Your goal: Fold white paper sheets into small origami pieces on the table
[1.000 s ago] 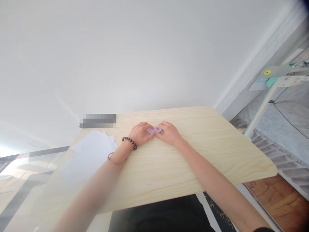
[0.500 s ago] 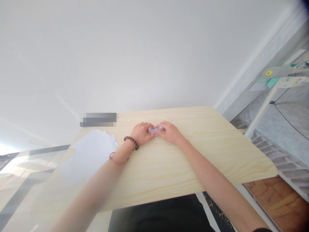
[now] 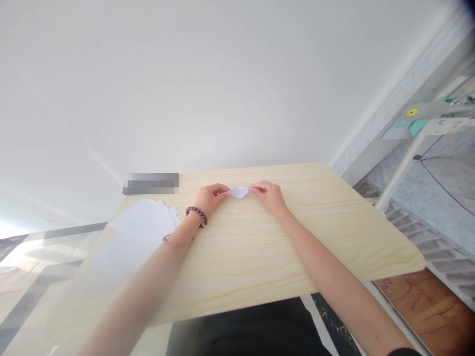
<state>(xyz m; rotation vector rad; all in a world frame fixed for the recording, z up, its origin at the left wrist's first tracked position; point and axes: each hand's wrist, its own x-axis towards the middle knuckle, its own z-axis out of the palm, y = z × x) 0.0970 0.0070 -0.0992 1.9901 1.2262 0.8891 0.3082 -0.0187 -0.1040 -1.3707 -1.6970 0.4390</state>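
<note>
A small folded piece of white paper (image 3: 239,192), roughly diamond-shaped, is held between my two hands over the far middle of the wooden table. My left hand (image 3: 211,198) pinches its left corner between thumb and fingers. On the opposite side, my right hand (image 3: 270,195) pinches the right corner in the same way. A dark beaded bracelet (image 3: 198,213) and a thin reddish band (image 3: 174,242) circle my left wrist.
Several loose white sheets (image 3: 137,237) lie overlapping on the left of the table (image 3: 237,267). A blurred-out dark block (image 3: 150,184) sits at the far left edge. A white wall rises behind, and a pale metal frame (image 3: 401,168) stands at the right.
My hands have moved apart and slightly away from me. The folded paper, earlier mostly covered by my fingers, now shows as a flatter diamond held at its two side corners.
</note>
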